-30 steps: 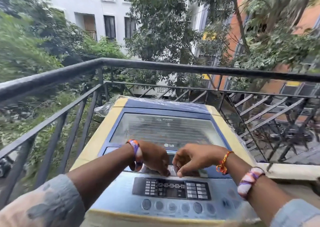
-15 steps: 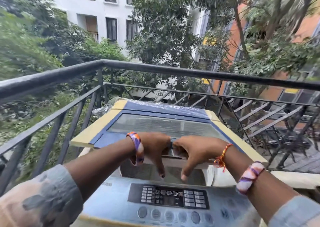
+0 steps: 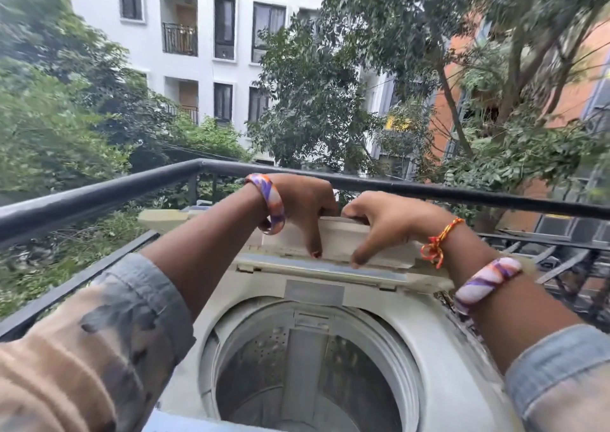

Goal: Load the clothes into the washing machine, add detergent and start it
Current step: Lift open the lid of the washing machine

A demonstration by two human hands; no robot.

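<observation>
Top-loading washing machine (image 3: 439,342) in the lower centre of the frame, with its lid (image 3: 330,250) folded up at the back, at frame centre. Left hand (image 3: 300,205) and right hand (image 3: 386,220), side by side, both curl their fingers over the lid's upper edge and grip it, thumbs pointing down its near face. Below the hands the drum (image 3: 307,375) stands open. Balcony railing (image 3: 99,193) behind.

Both hands, left hand (image 3: 302,202) and right hand (image 3: 388,220), grip the folded lid (image 3: 333,250) raised behind the washing machine's (image 3: 439,342) open drum (image 3: 307,365). A black railing (image 3: 462,192) runs just behind the lid.
</observation>
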